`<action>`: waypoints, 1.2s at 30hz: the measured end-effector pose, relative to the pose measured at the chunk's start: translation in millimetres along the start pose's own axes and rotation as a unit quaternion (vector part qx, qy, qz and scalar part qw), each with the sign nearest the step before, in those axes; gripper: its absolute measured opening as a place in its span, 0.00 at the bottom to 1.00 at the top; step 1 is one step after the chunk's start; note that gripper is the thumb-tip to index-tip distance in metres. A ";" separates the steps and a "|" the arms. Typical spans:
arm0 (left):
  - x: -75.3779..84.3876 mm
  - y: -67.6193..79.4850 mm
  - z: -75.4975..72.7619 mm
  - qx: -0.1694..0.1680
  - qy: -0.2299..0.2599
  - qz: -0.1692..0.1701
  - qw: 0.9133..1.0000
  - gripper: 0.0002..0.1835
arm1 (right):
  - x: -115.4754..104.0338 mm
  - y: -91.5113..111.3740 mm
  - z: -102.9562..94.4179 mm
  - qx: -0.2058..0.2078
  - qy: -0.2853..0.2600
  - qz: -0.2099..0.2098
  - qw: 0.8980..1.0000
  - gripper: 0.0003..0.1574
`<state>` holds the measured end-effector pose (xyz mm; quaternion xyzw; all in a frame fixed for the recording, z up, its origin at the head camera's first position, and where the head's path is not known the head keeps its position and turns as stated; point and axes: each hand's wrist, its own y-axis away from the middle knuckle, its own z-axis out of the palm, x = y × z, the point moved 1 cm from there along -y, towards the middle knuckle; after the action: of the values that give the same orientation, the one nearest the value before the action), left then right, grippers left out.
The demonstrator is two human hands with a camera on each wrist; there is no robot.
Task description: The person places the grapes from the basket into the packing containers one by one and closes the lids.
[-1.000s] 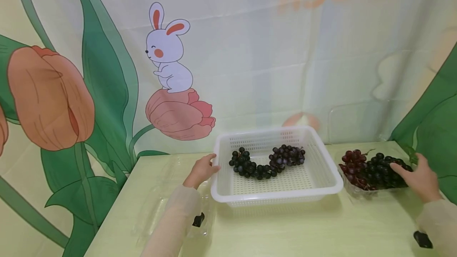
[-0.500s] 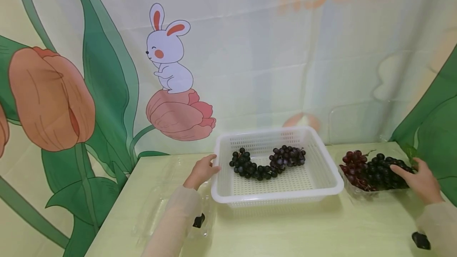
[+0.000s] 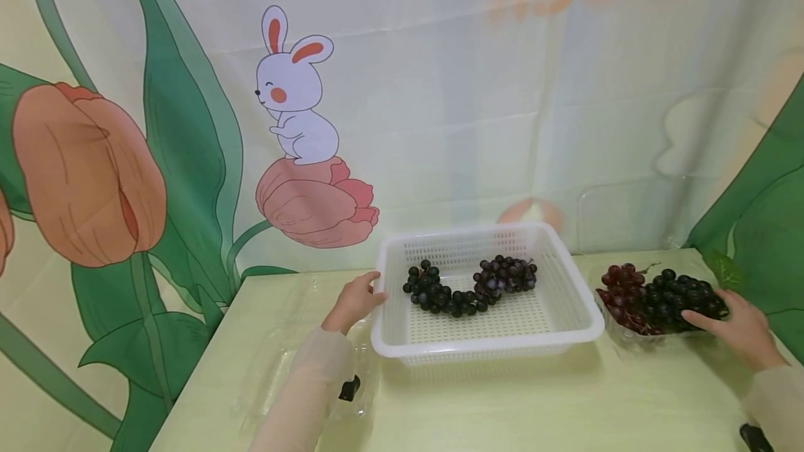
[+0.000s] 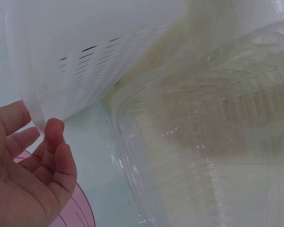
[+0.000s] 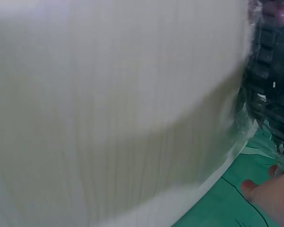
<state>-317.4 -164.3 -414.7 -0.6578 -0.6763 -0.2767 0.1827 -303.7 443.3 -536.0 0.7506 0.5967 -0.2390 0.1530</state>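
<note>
Beside the right hand [image 3: 743, 328], hold unclear, lie dark grapes [image 3: 675, 300]; left hand [image 3: 354, 301] pinches basket [image 3: 486, 344].

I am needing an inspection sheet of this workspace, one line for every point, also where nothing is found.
Surface: pale green table, its far edge near the backdrop.
Job's things: white basket with dark grapes inside; to its right, clear tray with red grapes and a black bunch.
Clutter: clear plastic container left of the basket.
Grippers: left hand holds the basket's left rim; right hand is at the tray's right side, grip unclear.
Cables: nothing seen.
Surroundings: backdrop printed with rabbit and tulips.
</note>
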 end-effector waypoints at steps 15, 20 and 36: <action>1.3 1.5 -0.1 0.001 0.003 -0.001 1.000 0.27 | -42.9 33.4 -28.2 -0.074 0.034 -0.035 0.996 0.69; 1.2 1.2 -0.8 0.003 0.006 0.000 1.000 0.27 | -43.3 33.8 -29.6 -0.084 0.056 -0.044 0.994 0.69; 0.8 2.5 2.2 0.021 -0.020 0.004 1.000 0.26 | -47.5 45.3 -30.1 -0.098 0.091 -0.059 0.989 0.71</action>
<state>-314.8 -162.3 -415.5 -0.6617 -0.6830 -0.2485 0.1842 -262.7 408.8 -487.6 0.7138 0.6722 -0.1189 0.1566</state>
